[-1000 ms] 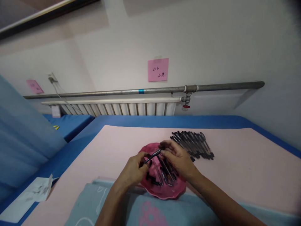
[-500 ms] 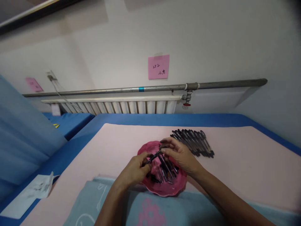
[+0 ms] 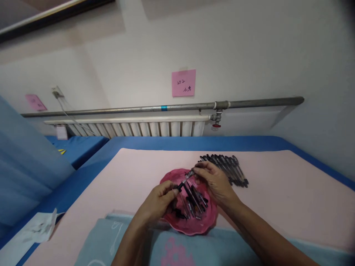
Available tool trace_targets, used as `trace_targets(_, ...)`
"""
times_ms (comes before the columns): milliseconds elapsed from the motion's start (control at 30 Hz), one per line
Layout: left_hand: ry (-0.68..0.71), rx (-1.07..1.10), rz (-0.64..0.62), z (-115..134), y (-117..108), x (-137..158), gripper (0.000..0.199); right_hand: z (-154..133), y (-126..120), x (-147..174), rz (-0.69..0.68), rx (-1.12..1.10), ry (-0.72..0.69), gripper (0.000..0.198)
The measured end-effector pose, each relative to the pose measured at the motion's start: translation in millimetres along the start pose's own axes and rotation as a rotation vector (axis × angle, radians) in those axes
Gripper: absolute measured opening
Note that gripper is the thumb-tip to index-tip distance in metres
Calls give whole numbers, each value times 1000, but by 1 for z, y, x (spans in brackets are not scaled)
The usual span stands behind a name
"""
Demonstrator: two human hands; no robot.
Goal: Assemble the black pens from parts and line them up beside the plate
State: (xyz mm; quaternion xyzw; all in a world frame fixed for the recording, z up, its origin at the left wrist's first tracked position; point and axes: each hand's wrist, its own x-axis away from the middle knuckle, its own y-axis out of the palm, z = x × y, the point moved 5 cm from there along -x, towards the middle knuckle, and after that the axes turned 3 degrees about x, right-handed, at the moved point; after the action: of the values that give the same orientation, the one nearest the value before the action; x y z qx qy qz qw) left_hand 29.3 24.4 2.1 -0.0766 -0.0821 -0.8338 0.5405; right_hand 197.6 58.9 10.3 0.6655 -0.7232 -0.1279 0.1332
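Glossy, partly transparent plastic in held pen (image 3: 188, 176); glossy plastic in scalloped bowl (image 3: 210, 218); dull metal in wall pipe (image 3: 194, 106); matt paper in note (image 3: 183, 83).

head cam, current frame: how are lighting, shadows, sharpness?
Head view: dim light, top right corner darkened; head view: slanting shadow on the wall below the pipe at right; head view: pixelated patch at left; head view: pen between left hand and right hand lacks fine detail, but "252" on the central pink note is legible.
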Motion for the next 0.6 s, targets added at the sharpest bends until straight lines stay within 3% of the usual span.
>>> trace_targets(100, -55, 35, 18, 2, 1, 2, 33, -8, -10, -6, 57, -34, -19, 30)
trace_targets(600, -25, 178, 62, 4, -2, 3, 31, -2, -12, -7, 3, -93, 35, 24)
